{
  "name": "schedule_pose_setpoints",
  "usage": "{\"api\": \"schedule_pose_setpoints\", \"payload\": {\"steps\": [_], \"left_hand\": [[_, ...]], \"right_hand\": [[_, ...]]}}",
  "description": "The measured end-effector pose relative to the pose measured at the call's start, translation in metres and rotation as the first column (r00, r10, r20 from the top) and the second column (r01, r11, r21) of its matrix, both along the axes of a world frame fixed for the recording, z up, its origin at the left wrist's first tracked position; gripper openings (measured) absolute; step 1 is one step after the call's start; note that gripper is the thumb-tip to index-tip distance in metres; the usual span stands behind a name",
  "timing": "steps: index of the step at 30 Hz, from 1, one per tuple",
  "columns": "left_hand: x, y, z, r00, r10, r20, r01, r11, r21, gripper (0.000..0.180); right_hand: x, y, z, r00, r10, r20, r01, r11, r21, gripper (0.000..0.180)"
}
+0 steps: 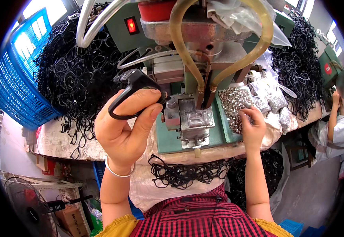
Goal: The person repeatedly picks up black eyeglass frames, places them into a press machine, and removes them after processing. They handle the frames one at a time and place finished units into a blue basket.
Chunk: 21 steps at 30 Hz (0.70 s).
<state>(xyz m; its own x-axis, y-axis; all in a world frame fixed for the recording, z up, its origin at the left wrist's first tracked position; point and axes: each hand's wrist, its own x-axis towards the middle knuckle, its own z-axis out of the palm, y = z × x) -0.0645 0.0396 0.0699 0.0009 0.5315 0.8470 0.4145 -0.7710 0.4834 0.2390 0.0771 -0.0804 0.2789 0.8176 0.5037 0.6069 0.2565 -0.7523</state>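
Observation:
My left hand [130, 126] is raised left of the machine, its fingers and thumb closed around a black eyeglass frame [130, 94]. One rim of the frame loops round my fingers, close to the small metal fixture [195, 118] on the green machine base [168, 138]. On the right, my right hand [253, 125] reaches into a green tray [224, 128] of small shiny metal parts [233, 104]. Its thumb and fingertips are pinched together at the parts; what they hold, if anything, is too small to tell. Over the fixture stand two upright copper-coloured electrodes [205, 94].
Two yellowish hoses [176, 35] bend down to the electrodes. Tangled black eyeglass frames [81, 67] heap at the left, more [188, 172] lie over my lap. A blue basket [21, 83] leans far left. Bags of metal parts [276, 100] sit right; another person [332, 126] works beyond.

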Motion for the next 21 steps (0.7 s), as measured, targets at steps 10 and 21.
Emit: {"api": "schedule_pose_setpoints", "payload": {"steps": [10, 21], "left_hand": [[-0.004, -0.034, -0.003, 0.987, -0.003, -0.161, 0.008, 0.999, 0.031, 0.014], [-0.004, -0.026, -0.070, 0.951, 0.082, 0.298, -0.007, 0.970, -0.244, 0.010]], "right_hand": [[0.004, 0.006, 0.000, 0.934, -0.078, -0.348, 0.061, 0.996, -0.058, 0.016], [-0.088, -0.010, 0.082, 0.891, 0.409, -0.198, -0.371, 0.906, 0.203, 0.011]]}}
